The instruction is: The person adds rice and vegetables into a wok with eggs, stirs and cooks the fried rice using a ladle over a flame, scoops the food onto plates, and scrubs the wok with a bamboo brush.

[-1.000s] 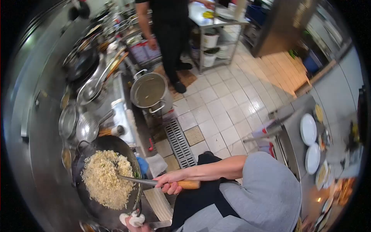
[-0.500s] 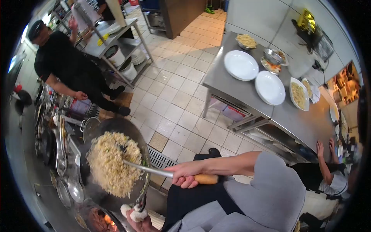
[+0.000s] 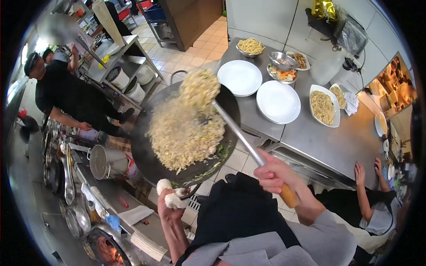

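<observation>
My left hand is closed round a white cloth wrapped on the handle of a large dark wok. Inside the wok lies a heap of fried rice, with green bits along its lower right side. My right hand grips the wooden end of a long metal ladle. Rice is piled high on the ladle's bowl, which is raised over the wok's far rim. Two bare white oval plates, a nearer plate and a farther plate, stand on the steel table just beyond the wok.
The steel table also bears a dish of rice, a bowl of noodles and metal bowls. A lit burner and a steel pot are at left. One person stands at left; another's hands rest at the table's right.
The wok has moved from above the stove toward the steel table, carried by my left hand. My right hand has raised the ladle, now loaded with rice.
</observation>
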Demonstrator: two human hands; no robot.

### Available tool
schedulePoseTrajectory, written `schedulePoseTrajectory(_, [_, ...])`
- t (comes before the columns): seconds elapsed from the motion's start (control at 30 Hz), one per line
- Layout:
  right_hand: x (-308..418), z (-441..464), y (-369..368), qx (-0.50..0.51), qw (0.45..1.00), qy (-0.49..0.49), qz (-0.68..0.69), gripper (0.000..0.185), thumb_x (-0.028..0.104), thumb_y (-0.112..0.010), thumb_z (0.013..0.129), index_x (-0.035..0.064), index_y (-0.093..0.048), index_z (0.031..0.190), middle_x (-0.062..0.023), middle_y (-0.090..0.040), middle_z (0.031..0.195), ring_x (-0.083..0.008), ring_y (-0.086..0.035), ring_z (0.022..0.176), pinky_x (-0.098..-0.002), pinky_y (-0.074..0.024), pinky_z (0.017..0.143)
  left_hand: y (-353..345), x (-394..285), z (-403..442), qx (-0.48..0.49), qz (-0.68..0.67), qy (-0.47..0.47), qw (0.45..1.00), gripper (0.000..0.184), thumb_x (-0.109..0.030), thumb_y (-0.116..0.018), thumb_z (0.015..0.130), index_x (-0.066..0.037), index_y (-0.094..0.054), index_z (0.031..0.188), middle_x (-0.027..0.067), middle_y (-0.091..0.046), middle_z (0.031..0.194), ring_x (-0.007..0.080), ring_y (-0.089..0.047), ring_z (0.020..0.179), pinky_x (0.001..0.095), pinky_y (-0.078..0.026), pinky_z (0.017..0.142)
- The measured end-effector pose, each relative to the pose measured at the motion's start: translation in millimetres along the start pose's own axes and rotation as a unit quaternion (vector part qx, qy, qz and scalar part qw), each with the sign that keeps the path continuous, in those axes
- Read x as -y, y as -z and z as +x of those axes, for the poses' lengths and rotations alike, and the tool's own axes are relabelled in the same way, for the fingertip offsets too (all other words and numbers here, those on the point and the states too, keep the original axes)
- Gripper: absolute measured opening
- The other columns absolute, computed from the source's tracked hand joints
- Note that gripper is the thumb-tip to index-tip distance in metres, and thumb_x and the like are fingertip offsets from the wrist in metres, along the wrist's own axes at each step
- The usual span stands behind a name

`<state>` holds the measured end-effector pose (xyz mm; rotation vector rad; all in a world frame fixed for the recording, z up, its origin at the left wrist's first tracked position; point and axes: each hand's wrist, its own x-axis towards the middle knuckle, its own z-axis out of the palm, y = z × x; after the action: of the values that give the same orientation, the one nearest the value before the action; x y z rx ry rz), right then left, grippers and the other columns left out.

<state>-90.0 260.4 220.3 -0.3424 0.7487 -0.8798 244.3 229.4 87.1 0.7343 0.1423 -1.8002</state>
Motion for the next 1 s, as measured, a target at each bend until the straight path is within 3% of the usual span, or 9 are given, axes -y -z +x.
schedulePoseTrajectory(0.2, [50.4, -16.8, 36.3, -0.061, 0.987, 0.144, -0.036, 0.080, -0.001, -0.050, 0.089, 0.0190, -0.014, 0.157, 0.0035, -0.037, 0.061, -0.0060, -0.036, 0.037, -0.0253, -0.0310, 0.030, -19.3, 38.4, 3.0, 0.036, 0.067, 0.020, 0.997, 0.030, -0.003, -0.058, 0.078, 0.002, -0.048, 0.105, 0.0182, -0.065, 0.083, 0.0368, -0.069, 0.076, 0.0490, -0.058, 0.073])
schedulePoseTrajectory(0.33, [73.2, 4.1, 71.2, -0.173, 0.945, 0.162, -0.227, 0.076, 0.001, -0.050, 0.088, 0.0174, -0.020, 0.156, -0.0011, -0.045, 0.064, -0.0106, -0.043, 0.040, -0.0285, -0.0379, 0.035, 2.8, 53.1, -21.5, -0.015, 0.089, 0.029, 0.995, 0.030, -0.004, -0.059, 0.077, 0.001, -0.049, 0.105, 0.0173, -0.064, 0.081, 0.0364, -0.069, 0.075, 0.0515, -0.059, 0.074])
schedulePoseTrajectory(0.4, [73.8, 19.9, 94.7, -0.247, 0.873, 0.167, -0.385, 0.074, 0.002, -0.052, 0.087, 0.0142, -0.025, 0.155, -0.0099, -0.058, 0.068, -0.0206, -0.056, 0.046, -0.0356, -0.0481, 0.043, 12.0, 59.2, -40.6, -0.041, 0.091, 0.038, 0.994, 0.031, -0.006, -0.060, 0.076, -0.001, -0.050, 0.104, 0.0173, -0.062, 0.080, 0.0361, -0.068, 0.075, 0.0535, -0.059, 0.075])
schedulePoseTrajectory(0.5, [50.3, 75.5, 205.5, -0.321, 0.536, 0.361, -0.692, 0.073, 0.003, -0.053, 0.084, 0.0090, -0.031, 0.153, -0.0287, -0.067, 0.086, -0.0406, -0.068, 0.072, -0.0454, -0.0552, 0.070, 53.5, 67.6, -58.4, -0.061, 0.069, 0.049, 0.995, 0.034, -0.004, -0.059, 0.077, 0.001, -0.046, 0.108, 0.0184, -0.064, 0.087, 0.0361, -0.068, 0.076, 0.0480, -0.058, 0.072])
schedulePoseTrajectory(0.6, [65.8, 85.2, 204.0, -0.365, 0.537, 0.296, -0.701, 0.075, 0.002, -0.053, 0.082, 0.0063, -0.029, 0.153, -0.0371, -0.064, 0.098, -0.0497, -0.064, 0.092, -0.0479, -0.0497, 0.087, 80.5, 83.7, -66.7, -0.062, 0.032, 0.047, 0.996, 0.031, -0.003, -0.057, 0.077, -0.003, -0.048, 0.107, 0.0169, -0.063, 0.089, 0.0361, -0.068, 0.077, 0.0490, -0.057, 0.068])
schedulePoseTrajectory(0.7, [58.6, 75.5, 187.7, -0.376, 0.541, 0.302, -0.689, 0.076, 0.002, -0.054, 0.083, 0.0073, -0.027, 0.154, -0.0374, -0.063, 0.098, -0.0500, -0.065, 0.089, -0.0495, -0.0500, 0.084, 122.3, 92.8, -94.8, -0.066, -0.007, 0.054, 0.996, 0.027, -0.003, -0.057, 0.078, -0.006, -0.050, 0.103, 0.0161, -0.062, 0.088, 0.0359, -0.067, 0.076, 0.0480, -0.057, 0.064])
schedulePoseTrajectory(0.73, [47.2, 66.0, 180.4, -0.366, 0.522, 0.338, -0.692, 0.076, 0.003, -0.056, 0.085, 0.0082, -0.027, 0.154, -0.0309, -0.067, 0.088, -0.0413, -0.068, 0.076, -0.0474, -0.0521, 0.073, 133.8, 93.3, -108.4, -0.072, -0.017, 0.062, 0.995, 0.025, -0.003, -0.056, 0.078, -0.007, -0.050, 0.102, 0.0159, -0.062, 0.087, 0.0359, -0.067, 0.075, 0.0475, -0.056, 0.062])
schedulePoseTrajectory(0.87, [-20.4, 10.0, 129.8, -0.266, 0.771, 0.281, -0.505, 0.075, 0.002, -0.055, 0.089, 0.0116, -0.025, 0.157, -0.0023, -0.055, 0.068, -0.0095, -0.052, 0.048, -0.0294, -0.0425, 0.042, 165.1, 104.7, -84.2, 0.027, -0.106, 0.040, 0.993, 0.021, -0.005, -0.059, 0.080, -0.009, -0.053, 0.100, 0.0118, -0.061, 0.083, 0.0328, -0.066, 0.074, 0.0460, -0.056, 0.060])
schedulePoseTrajectory(1.0, [-100.4, -46.1, 116.4, -0.165, 0.858, 0.173, -0.455, 0.074, 0.002, -0.056, 0.091, 0.0122, -0.024, 0.157, 0.0000, -0.051, 0.064, -0.0082, -0.047, 0.040, -0.0252, -0.0395, 0.037, 167.1, 124.1, -60.6, -0.114, -0.018, 0.006, 0.993, 0.017, -0.006, -0.060, 0.081, -0.006, -0.052, 0.096, 0.0131, -0.062, 0.085, 0.0302, -0.065, 0.071, 0.0474, -0.059, 0.063])
